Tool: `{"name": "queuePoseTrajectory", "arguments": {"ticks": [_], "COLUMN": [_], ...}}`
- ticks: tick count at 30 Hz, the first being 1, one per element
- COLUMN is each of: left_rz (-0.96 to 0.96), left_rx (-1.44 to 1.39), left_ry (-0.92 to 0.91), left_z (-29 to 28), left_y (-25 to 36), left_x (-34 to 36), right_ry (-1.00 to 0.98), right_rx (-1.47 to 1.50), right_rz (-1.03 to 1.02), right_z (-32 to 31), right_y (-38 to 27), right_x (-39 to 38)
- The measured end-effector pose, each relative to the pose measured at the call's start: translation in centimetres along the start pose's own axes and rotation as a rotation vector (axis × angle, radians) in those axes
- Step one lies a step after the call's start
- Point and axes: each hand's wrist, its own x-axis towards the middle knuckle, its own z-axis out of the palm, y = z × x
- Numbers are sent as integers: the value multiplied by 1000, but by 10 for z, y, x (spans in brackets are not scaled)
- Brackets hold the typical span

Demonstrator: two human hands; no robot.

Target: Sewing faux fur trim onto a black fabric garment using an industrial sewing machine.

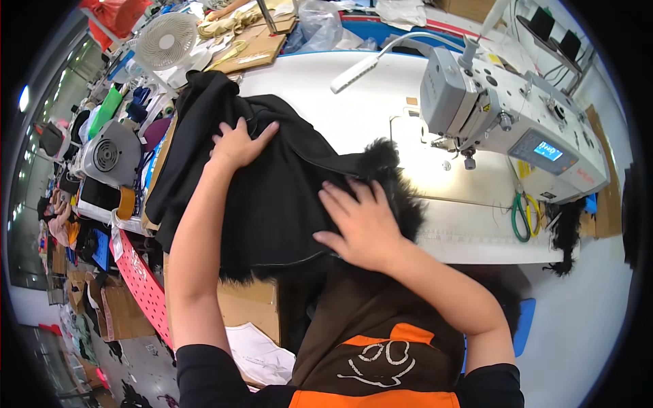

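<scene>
Hiding part of the cloth from me, the left hand and the right hand lie over a black garment on the white table, at ten o'clock from the centre of my head view. I can't see its underside, and its near edge, toward seven o'clock, sinks into shadow, so I lose where the fringe there stops. The needle end of the sewing machine, at two o'clock, is too small for me to read. Both black sleeves are cut off at the lower edge.

The garment looks matt and smooth, folded and rumpled toward eleven o'clock, with shaggy black fur trim at three o'clock, just beside the right hand. A thin pale line curves along its near edge. I see both sets of fingers spread, thumbs well out; whether any fingertip pinches cloth, I can't tell.
</scene>
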Motion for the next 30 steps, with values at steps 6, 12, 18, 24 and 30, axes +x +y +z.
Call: {"name": "queuePoseTrajectory", "arguments": {"ticks": [6, 12, 18, 24, 30], "left_rz": [354, 721, 668, 669, 232], "left_rx": [63, 36, -33, -264, -300], "left_ry": [225, 322, 450, 419, -357], "left_z": [37, 52, 55, -6, -25], "left_y": [61, 55, 64, 86, 87], "left_x": [10, 20, -1, -85, -123], "right_ry": [-151, 47, 459, 197, 317], "right_rx": [150, 417, 85, 429, 23], "right_rz": [2, 21, 30, 151, 100], "right_z": [13, -23, -36, -32, 18], "right_y": [-81, -91, -70, -57, -72], "right_x": [-15, -26, -9, -27, -32]}}
